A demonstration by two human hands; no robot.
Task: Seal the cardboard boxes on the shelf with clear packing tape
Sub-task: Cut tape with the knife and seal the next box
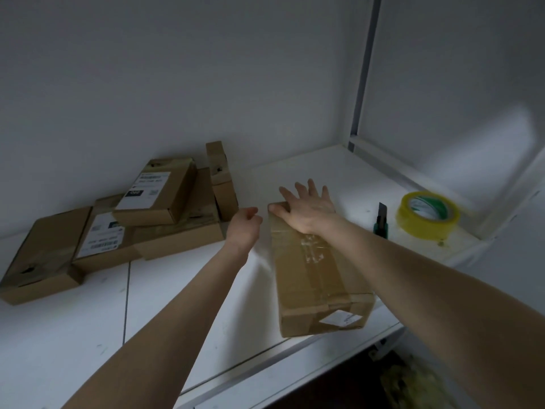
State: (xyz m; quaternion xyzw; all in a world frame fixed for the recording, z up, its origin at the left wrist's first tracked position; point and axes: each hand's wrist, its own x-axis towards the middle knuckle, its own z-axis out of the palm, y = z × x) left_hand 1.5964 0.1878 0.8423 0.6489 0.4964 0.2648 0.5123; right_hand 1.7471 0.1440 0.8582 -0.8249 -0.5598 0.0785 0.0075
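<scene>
A dim white shelf (pixel 177 290) runs along a plain wall, its front edge cut off at lower right. On its left lies a loose stack of cardboard boxes (pixel 165 228), their labels too blurred to read. At the centre a long cardboard box (pixel 318 276) lies closed, glossy clear tape along its top. The right hand (pixel 306 208) presses flat on its far end, fingers spread. The left hand (pixel 244 225) hovers just beside that end, its fingers curled away, so I cannot tell its grip. Right of the long box are a blurred yellowish tape roll (pixel 427 214) and a green utility knife (pixel 381 221).
</scene>
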